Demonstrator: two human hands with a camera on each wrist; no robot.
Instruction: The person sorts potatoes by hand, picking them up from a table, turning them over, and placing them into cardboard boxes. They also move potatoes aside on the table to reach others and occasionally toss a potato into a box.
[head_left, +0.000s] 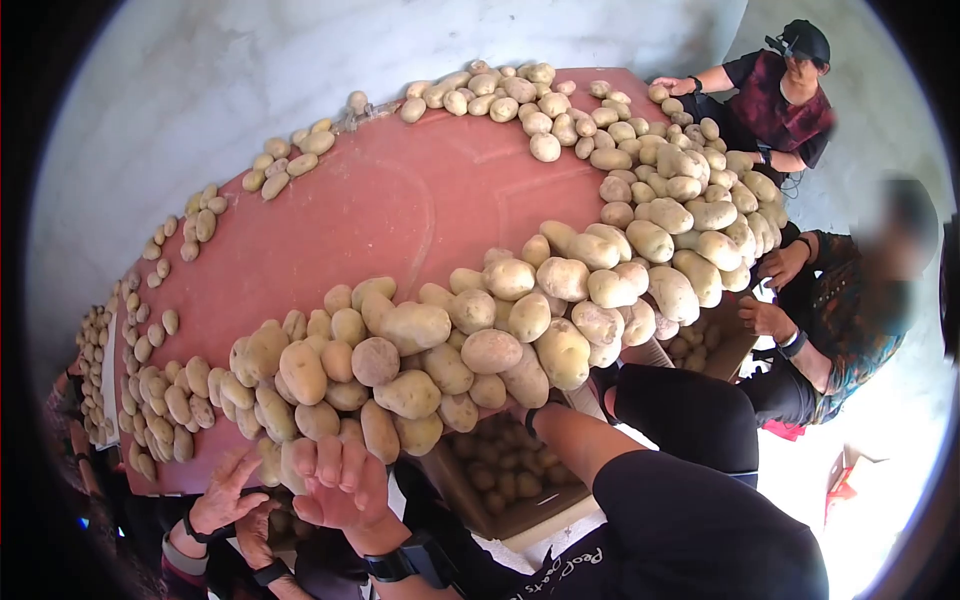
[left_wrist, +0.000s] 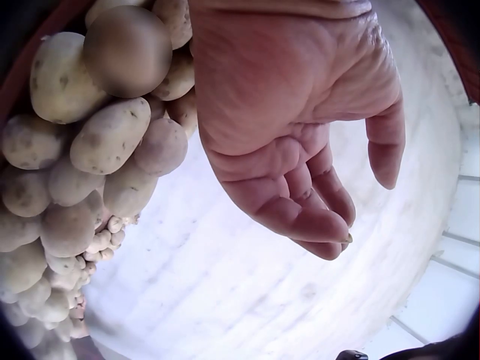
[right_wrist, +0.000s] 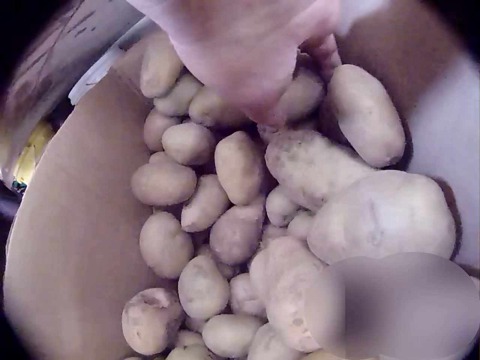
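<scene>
My left hand (head_left: 345,490) (left_wrist: 292,112) is raised at the near edge of the potato pile (head_left: 410,330), palm showing, fingers loosely bent and holding nothing. In the left wrist view, potatoes (left_wrist: 110,135) lie beside it. My right hand (right_wrist: 240,56) reaches down into a cardboard box (right_wrist: 67,225) of potatoes (right_wrist: 240,166). Its fingertips are partly hidden near a potato (right_wrist: 302,95), and whether they grip it cannot be told. From the head view, that hand is mostly hidden below the pile's edge, above the box (head_left: 545,515).
The red tabletop (head_left: 330,220) carries more potatoes along its edges. Another person's hands (head_left: 225,500) are just left of mine. Two people (head_left: 790,100) (head_left: 850,310) are at the right, near another box (head_left: 735,345) of potatoes.
</scene>
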